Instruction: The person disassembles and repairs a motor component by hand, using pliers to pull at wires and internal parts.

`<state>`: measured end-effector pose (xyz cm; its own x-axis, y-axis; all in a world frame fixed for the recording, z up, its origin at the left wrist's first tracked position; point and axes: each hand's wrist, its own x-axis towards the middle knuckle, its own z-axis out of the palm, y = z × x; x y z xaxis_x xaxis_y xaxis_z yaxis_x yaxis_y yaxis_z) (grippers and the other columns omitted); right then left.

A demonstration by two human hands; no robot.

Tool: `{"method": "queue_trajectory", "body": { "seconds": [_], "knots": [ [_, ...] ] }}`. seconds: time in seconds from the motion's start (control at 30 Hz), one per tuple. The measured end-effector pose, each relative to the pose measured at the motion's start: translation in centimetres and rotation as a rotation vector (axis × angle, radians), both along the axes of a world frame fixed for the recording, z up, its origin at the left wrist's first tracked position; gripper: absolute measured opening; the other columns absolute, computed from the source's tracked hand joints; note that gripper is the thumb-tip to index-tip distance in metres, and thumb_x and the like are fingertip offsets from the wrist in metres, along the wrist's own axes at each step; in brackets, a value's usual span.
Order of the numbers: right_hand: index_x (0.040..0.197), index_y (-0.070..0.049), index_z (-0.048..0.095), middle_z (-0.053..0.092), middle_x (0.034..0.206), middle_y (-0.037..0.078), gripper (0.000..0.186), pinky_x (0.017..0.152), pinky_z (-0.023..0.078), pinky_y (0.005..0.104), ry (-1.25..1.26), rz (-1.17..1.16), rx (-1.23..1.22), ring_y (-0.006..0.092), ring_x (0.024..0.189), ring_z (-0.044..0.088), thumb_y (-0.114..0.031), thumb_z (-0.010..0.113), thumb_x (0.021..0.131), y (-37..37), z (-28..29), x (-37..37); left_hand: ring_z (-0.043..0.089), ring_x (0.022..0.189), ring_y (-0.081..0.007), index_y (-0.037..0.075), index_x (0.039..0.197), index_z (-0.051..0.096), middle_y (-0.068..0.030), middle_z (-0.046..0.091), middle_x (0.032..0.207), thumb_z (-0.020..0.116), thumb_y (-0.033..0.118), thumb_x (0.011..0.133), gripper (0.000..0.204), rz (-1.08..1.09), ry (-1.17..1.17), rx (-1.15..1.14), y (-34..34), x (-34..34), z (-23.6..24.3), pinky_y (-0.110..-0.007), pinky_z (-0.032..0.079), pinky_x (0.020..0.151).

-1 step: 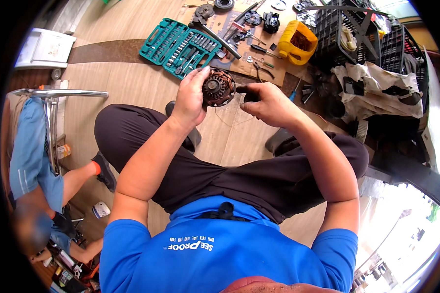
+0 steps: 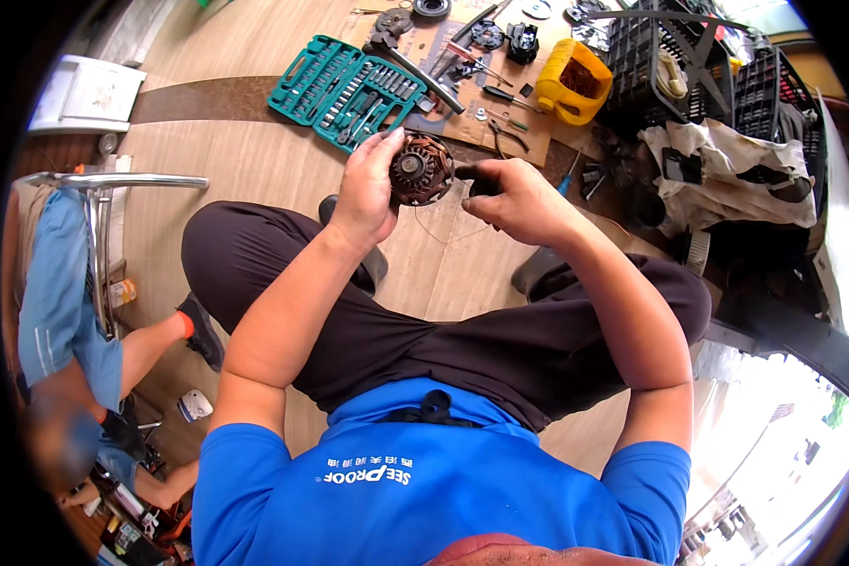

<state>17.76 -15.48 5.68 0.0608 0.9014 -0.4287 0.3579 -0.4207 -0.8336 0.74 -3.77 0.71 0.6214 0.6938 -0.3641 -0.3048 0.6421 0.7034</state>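
My left hand (image 2: 372,189) grips a round motor armature (image 2: 422,170) with copper windings, its toothed centre and shaft end turned up toward me. Just to its right is my right hand (image 2: 514,200), fingers curled and the tips stained dark, a small gap away from the armature. A thin wire (image 2: 443,242) loops below the armature and runs up to my right hand, which seems to hold it; the exact grip is hidden. Both hands are raised over the floor between my bent knees.
A green socket set case (image 2: 349,94) lies open ahead. Cardboard beyond it carries pliers (image 2: 507,140), screwdrivers (image 2: 511,98) and motor parts. A cut yellow jug (image 2: 572,83), black crates (image 2: 665,66) and a stained cloth (image 2: 726,170) stand to the right. Another person (image 2: 61,283) sits at left.
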Motion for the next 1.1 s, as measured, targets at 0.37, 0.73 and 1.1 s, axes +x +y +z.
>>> {"method": "queue_trajectory", "body": {
  "seconds": [0.37,0.73,1.1],
  "knots": [
    [0.113,-0.001,0.062,0.059,0.069,0.001,0.03,0.054,0.045,0.0245,0.139,-0.135,-0.033,0.0073,0.06,0.054,-0.012,0.06,0.085,-0.1,0.3,-0.6,0.067,0.086,-0.0172,0.0,0.104,0.058,-0.0092,0.067,0.096,0.049,0.017,0.098,0.02,0.001,-0.036,-0.032,0.0,-0.1,-0.7,-0.031,0.056,0.077],
    [0.102,0.005,0.062,0.065,0.073,0.014,0.025,0.061,0.052,0.034,0.059,-0.19,0.052,0.0201,0.063,0.064,-0.006,0.051,0.083,-0.1,-1.6,-0.5,0.067,0.091,-0.0231,-0.001,0.111,0.056,-0.0149,0.066,0.103,0.039,0.021,0.102,0.029,-0.024,-0.046,-0.016,-0.2,0.1,-0.2,-0.037,0.056,0.082],
    [0.103,0.005,0.063,0.065,0.076,0.007,0.023,0.055,0.049,0.0279,0.006,-0.167,0.041,0.0109,0.062,0.06,-0.015,0.06,0.091,0.1,-0.6,-0.4,0.064,0.103,-0.0248,-0.004,0.12,0.054,-0.0156,0.064,0.113,0.034,0.027,0.104,0.04,-0.09,-0.101,-0.01,0.3,-0.3,-0.5,-0.04,0.051,0.093]
  ]
}}
